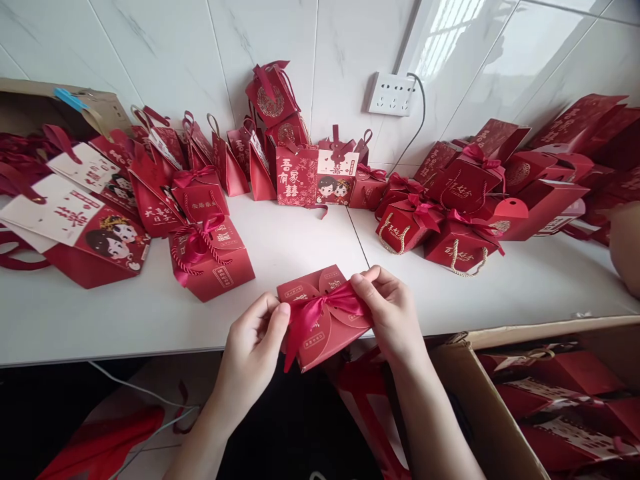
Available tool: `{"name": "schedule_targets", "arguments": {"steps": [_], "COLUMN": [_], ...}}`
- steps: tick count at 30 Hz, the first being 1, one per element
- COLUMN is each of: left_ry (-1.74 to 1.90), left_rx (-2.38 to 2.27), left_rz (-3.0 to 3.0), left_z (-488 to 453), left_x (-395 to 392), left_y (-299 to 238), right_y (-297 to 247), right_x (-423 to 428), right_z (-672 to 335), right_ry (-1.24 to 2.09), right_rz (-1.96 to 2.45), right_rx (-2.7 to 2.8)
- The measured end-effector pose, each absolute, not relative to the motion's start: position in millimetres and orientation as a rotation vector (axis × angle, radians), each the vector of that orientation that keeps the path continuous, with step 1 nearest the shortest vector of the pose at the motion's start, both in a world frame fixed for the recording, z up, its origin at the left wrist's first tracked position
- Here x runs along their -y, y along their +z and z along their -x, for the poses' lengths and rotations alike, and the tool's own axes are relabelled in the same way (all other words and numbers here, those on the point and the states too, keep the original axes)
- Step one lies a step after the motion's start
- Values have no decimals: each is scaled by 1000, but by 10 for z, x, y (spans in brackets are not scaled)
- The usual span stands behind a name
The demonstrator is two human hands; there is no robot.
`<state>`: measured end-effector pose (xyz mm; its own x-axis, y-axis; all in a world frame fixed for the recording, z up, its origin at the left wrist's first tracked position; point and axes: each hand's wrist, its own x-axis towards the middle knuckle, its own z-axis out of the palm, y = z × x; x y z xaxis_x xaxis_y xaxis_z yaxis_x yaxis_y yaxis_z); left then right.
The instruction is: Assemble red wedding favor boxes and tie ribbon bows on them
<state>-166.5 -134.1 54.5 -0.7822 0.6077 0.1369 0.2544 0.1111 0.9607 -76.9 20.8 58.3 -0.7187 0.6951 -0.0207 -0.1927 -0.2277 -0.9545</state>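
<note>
Both hands hold a small red gift box (320, 333) at the front edge of the white table (300, 247). A red satin ribbon (320, 308) crosses its folded top flaps. My left hand (255, 340) pinches the ribbon's left end against the box. My right hand (387, 310) pinches the ribbon's right end at the box's upper right corner. A loose ribbon tail hangs down from the left side of the box.
Many finished red gift boxes (210, 257) and small bags (297, 173) crowd the table's back and sides. A cardboard carton (500, 413) of flat red boxes stands at lower right. A wall socket (391, 93) with a cable sits on the tiled wall.
</note>
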Motion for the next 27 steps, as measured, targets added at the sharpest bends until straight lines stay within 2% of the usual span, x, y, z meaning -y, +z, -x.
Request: {"name": "schedule_targets", "arguments": {"steps": [11,15,17,19,23,25,27], "left_ry": [1710,1745,1749,1711,1643,1586,1511], "left_rx": [-2161,-2122,-2102,-2088,-2090,-2139,-2244], "left_rz": [-967,-940,-927,-932,-984,-1025,-1076], "left_z": [1670,1663,1675,1702,1789,1830,1860], "left_x": [1276,1275,1289,1303,1303,1296,1293], "left_y": [478,517,565,624,702,692,658], "right_y": [519,480,525,637,871,875,791], "right_x": [-175,-295,-313,-240,103,250,326], "right_z": [751,687,590,485,410,447,483], "right_ry": [2114,2090,1849,1434,684,443,357], "right_rz": [680,638,595,498,-37,-126,-73], "right_rx": [1104,1329,1542,1747,2322,2482,2482]}}
